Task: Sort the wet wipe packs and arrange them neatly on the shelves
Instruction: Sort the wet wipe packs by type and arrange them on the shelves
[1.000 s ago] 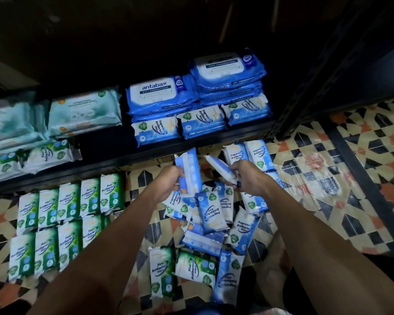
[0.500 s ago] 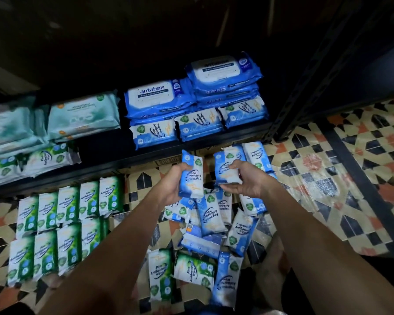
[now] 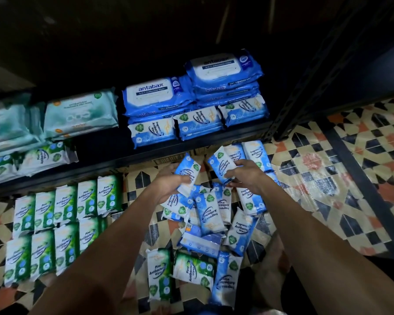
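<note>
Change: both hands are now tilting their packs closer together than half a second ago.
Left hand (image 3: pixel 168 185): gripping a blue pack (image 3: pixel 188 172), frame centre.
Right hand (image 3: pixel 246 176): pinching another blue pack (image 3: pixel 223 165), reading "Fragrance Antibacterial Wipes".
Floor pile (image 3: pixel 210 214): lying beneath the hands.
Shelf (image 3: pixel 114 153): holding "antabax" packs (image 3: pixel 155 95), upper centre.

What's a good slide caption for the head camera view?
Each hand, left and right, holds a blue wipe pack above a floor pile, below the shelf.

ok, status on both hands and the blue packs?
Left hand grips one blue pack. Right hand grips another. Both above the floor pile; shelf ahead, nothing blocking.
</note>
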